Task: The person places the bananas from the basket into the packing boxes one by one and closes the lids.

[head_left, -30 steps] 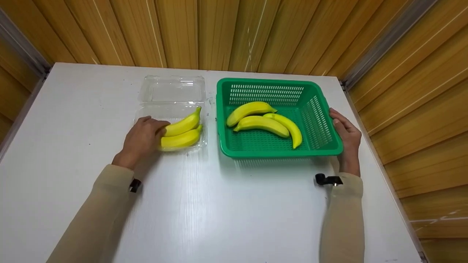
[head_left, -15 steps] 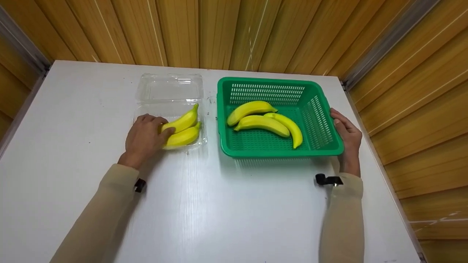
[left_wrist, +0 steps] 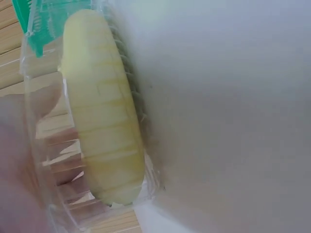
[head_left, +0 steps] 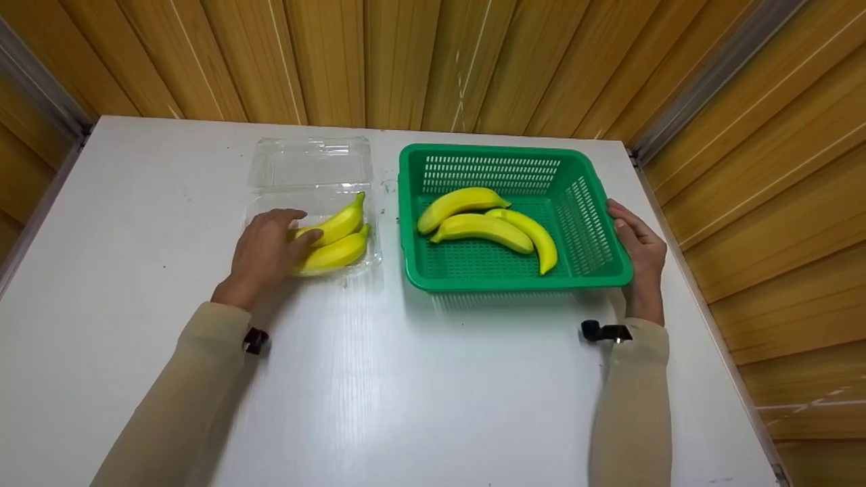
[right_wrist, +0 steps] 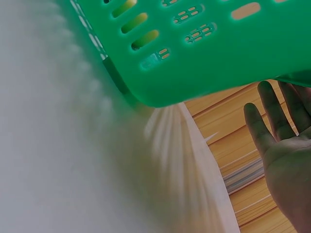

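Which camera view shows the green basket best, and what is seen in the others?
The head view: nearly the whole green basket appears from above, three bananas inside. The right wrist view shows only part of its slotted outside, close up. The left wrist view shows just a small piece, upper left.

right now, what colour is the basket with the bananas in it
The basket is green, clearest in the head view.

I see yellow bananas (head_left: 340,226), a green basket (head_left: 514,283) right of centre, a white tabletop (head_left: 406,392), and brown wood-grained panelling (head_left: 399,61) up top.
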A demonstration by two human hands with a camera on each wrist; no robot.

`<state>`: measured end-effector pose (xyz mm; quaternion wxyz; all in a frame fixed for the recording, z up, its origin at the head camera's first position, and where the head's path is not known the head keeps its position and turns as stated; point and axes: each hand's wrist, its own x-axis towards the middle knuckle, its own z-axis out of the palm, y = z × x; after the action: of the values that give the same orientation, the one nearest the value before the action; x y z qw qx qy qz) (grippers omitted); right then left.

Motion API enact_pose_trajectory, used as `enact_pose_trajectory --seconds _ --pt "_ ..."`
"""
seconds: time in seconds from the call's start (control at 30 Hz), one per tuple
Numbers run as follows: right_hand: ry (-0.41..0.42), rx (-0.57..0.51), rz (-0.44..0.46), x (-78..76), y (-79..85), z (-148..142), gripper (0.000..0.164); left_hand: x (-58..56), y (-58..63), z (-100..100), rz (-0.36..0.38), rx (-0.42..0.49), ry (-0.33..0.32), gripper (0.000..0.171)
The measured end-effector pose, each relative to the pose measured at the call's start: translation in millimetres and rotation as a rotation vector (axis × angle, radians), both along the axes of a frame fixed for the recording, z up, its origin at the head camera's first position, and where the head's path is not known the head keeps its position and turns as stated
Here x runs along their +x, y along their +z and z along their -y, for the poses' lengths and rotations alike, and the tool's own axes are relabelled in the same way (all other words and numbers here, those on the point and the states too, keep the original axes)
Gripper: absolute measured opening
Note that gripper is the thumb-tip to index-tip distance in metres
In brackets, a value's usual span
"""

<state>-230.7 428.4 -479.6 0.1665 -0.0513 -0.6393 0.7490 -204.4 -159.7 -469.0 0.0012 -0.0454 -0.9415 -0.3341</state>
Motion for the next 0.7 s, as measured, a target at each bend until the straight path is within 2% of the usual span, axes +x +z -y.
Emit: enact_pose_trajectory --seconds 0.17,0.37,0.7 --pt "0.002 0.014 -0.007 -0.7 -1.3 0.7 0.033 -0.2 9.4 -4.3 -0.011 0.142 0.034 0.061" --pt "0.014 -0.004 -0.016 0.5 -1.6 0.4 0.034 -4.1 20.9 -20.9 -0.074 0.248 0.047 0.057" --pt "0.015 -0.034 -0.053 -1.3 -2.3 1.9 0.033 -7.5 38.5 -50.8 -0.15 0.305 0.017 0.05"
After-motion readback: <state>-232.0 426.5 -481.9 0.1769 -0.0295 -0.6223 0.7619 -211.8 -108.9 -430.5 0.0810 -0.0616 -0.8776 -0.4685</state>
